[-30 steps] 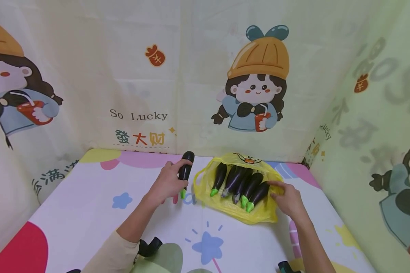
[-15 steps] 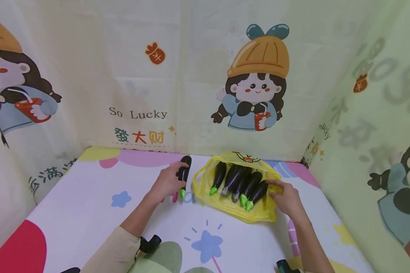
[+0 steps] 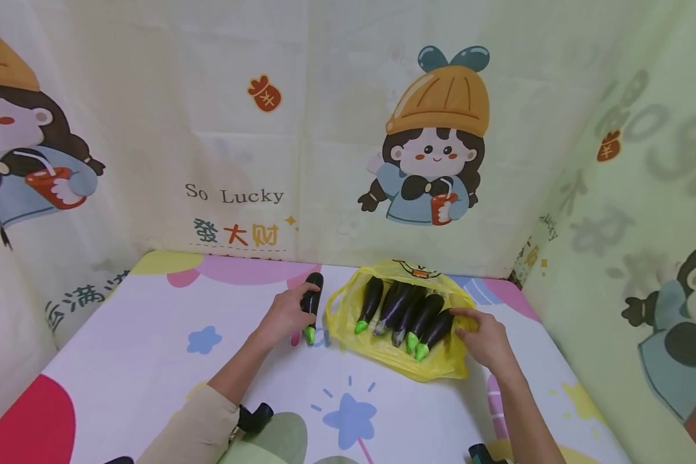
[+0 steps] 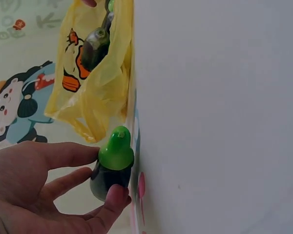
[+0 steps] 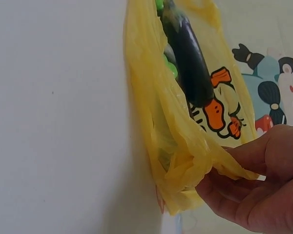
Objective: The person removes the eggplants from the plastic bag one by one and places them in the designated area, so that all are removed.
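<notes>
A dark purple eggplant with a bright green cap (image 4: 118, 152) lies on the table left of a yellow plastic bag (image 3: 371, 350). My left hand (image 3: 285, 316) holds this eggplant from its left side, thumb and fingers around it, the cap pointing toward me. Inside the open bag lie several more eggplants (image 3: 372, 301), some capped green and some with greyish ends. At the bag's right edge my right hand (image 3: 484, 338) pinches the thin plastic between thumb and fingers, as the right wrist view shows. An orange and black print (image 5: 216, 108) marks the bag.
The tabletop (image 3: 151, 361) carries a printed cover with stars and coloured shapes. Cloth walls (image 3: 325, 129) with cartoon figures close off the back and both sides. Dark wrist camera mounts (image 3: 255, 417) stick out from my forearms.
My left hand has brought the eggplant slightly nearer to me and down onto the table. The right hand stays at the bag's edge, and the bag looks much the same.
</notes>
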The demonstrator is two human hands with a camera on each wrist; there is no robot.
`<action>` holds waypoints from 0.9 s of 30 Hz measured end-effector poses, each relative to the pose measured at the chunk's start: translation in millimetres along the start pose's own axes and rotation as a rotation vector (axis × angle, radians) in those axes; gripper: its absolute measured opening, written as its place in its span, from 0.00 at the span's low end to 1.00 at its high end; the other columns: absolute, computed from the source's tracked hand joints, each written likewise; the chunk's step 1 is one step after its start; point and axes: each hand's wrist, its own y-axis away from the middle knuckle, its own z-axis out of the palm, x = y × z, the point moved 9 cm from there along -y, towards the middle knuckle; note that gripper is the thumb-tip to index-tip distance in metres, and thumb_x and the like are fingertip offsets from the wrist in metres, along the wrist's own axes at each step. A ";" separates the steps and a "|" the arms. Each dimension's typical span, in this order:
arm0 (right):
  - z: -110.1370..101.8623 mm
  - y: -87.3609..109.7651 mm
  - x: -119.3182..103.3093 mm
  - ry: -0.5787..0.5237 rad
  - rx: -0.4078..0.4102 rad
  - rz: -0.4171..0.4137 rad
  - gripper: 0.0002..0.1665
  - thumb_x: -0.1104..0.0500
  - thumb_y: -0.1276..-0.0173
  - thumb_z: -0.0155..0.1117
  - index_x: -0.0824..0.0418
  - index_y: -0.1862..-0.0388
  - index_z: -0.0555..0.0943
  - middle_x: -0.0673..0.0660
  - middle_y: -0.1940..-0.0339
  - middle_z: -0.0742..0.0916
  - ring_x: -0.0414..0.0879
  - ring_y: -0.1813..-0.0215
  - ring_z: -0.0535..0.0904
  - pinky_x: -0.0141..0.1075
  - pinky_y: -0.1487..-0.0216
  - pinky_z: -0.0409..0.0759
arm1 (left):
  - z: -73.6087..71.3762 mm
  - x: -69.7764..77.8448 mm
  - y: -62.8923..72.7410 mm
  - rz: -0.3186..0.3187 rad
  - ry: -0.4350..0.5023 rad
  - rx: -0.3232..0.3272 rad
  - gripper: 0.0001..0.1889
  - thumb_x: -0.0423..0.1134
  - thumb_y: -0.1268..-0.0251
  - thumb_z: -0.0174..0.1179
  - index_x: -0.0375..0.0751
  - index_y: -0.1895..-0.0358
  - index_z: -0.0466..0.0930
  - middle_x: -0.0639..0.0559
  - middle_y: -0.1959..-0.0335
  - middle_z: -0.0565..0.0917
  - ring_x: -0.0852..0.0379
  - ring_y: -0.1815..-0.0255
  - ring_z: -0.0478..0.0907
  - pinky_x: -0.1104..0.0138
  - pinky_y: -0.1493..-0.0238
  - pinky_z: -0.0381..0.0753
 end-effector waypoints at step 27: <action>1.5 -2.4 -1.9 0.053 0.017 -0.042 0.25 0.64 0.28 0.62 0.61 0.32 0.81 0.75 0.28 0.75 0.70 0.33 0.72 0.52 0.46 0.77 | 4.8 0.7 2.7 -0.028 -0.050 -0.034 0.32 0.37 0.34 0.70 0.51 0.27 0.74 0.34 0.32 0.75 0.39 0.40 0.75 0.51 0.52 0.89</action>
